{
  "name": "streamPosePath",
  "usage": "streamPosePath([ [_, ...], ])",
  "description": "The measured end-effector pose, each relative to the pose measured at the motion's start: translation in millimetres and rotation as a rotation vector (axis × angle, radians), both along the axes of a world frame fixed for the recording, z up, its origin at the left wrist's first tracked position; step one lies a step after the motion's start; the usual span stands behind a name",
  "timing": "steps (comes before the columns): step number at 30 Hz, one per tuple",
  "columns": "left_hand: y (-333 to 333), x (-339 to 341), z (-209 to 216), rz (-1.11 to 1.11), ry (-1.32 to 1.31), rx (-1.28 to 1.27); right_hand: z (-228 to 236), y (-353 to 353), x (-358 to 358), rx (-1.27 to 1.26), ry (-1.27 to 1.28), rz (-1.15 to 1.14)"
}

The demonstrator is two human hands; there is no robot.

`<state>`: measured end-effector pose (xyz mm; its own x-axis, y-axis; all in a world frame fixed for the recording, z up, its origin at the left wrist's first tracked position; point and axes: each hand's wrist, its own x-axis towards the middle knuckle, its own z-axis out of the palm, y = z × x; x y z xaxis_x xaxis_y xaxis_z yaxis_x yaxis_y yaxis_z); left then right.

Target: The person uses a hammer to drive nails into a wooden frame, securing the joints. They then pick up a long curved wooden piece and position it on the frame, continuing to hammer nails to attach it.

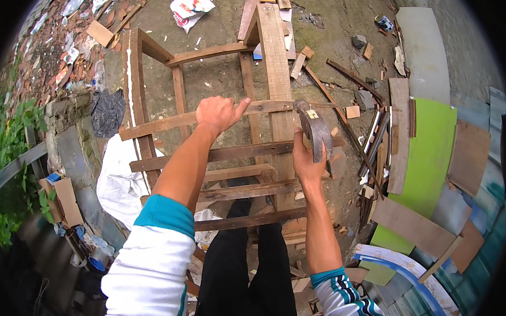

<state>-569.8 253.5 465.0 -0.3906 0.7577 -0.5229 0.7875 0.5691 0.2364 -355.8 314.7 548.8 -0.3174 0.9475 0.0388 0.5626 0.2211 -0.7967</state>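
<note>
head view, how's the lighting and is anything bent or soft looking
In the head view, daylight looks soft and even, with no harsh shadows on the ground; toward that view's black rim, the green board bows with fisheye distortion; near the head view's middle, the hammer looks fairly crisp, while the leaves at far left look softer.

Even daylight lights rough, stained ground (337,13); leafy plants (28,117) and low, crumbling masonry (67,109) line the left, a plain grey surface (465,41) the far right.
</note>
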Motion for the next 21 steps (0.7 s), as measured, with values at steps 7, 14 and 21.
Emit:
streamPosePath([
  [7,3,2,0,-0.008,-0.006,0.018,10,27,6,-0.113,-0.034,-0.067],
  [14,-1,-1,-4,0.009,-0.014,0.048,-3,14,5,-0.402,-0.398,-0.080],
  [21,1,-2,5,0.029,-0.054,-0.017,-11,10,16,-0.186,-0.069,-0.091],
])
